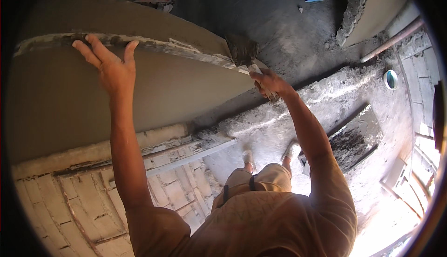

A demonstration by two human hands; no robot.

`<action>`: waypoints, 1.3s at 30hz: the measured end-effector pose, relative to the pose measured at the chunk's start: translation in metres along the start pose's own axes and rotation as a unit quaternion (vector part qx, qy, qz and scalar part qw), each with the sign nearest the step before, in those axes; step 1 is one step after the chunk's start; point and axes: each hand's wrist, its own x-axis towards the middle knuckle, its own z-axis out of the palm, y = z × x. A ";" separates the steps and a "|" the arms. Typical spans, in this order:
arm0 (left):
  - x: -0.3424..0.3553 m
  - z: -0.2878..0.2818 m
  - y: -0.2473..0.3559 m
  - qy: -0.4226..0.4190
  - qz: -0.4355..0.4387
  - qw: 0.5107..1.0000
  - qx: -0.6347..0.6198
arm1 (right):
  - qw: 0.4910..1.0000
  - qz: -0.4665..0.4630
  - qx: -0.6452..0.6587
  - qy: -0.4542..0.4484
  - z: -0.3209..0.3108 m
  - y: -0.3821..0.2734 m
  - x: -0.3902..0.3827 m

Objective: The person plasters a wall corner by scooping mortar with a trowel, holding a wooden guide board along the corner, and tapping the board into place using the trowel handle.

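Head view, long strip (186,47): lies across the smooth grey plastered surface (186,82), long axis running left to right and dipping toward the right end; looks bowed, probably through the lens.
Left hand (115,71): placed mostly below the strip's left part, fingertips resting on it; fingers and thumb spread apart, not wrapped around it.
Right hand (271,83): just below and right of the strip's right end, clamped around the handle of the trowel (243,50).
Trowel blade: dark with mortar, at the strip's right end, mostly above it; cannot tell about contact.
Handle against strip: slants down and right, steeper than the strip's long axis.
Strip from right grip: extends up and left; right hand nearer to the right end, left hand to the left part.
Mortar-smeared board (371,121): well below and right of the strip, apart from both hands.
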 end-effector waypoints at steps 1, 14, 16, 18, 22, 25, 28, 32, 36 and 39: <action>0.000 0.001 -0.002 0.000 -0.006 1.000 0.001 | 1.000 0.006 -0.011 0.002 0.001 -0.001 0.007; -0.003 0.006 -0.012 0.047 0.018 0.999 0.015 | 0.995 0.023 -0.097 -0.014 0.026 -0.051 0.010; -0.003 0.008 -0.014 0.045 0.014 0.999 0.004 | 0.994 0.014 -0.112 -0.011 0.037 -0.065 -0.002; -0.006 0.008 -0.017 0.046 0.002 0.999 0.001 | 0.991 0.002 -0.132 -0.022 0.047 -0.083 -0.016; -0.005 0.010 -0.017 0.070 0.006 0.997 -0.009 | 0.992 -0.006 -0.122 -0.028 0.076 -0.122 -0.041; -0.005 0.014 -0.022 0.072 0.005 0.997 -0.023 | 0.988 -0.045 -0.145 -0.028 0.095 -0.144 -0.057; -0.008 0.012 -0.023 0.073 0.016 0.997 -0.027 | 0.987 -0.050 -0.154 -0.017 0.116 -0.163 -0.079; -0.008 0.010 -0.020 0.055 0.017 0.997 -0.046 | 0.983 -0.081 -0.163 -0.001 0.142 -0.183 -0.112; -0.005 0.014 -0.018 0.081 0.021 0.987 -0.134 | 0.988 -0.088 -0.125 0.004 0.136 -0.178 -0.135; -0.006 0.007 -0.017 0.114 0.026 0.988 -0.100 | 0.980 -0.090 0.087 -0.154 0.107 -0.163 -0.149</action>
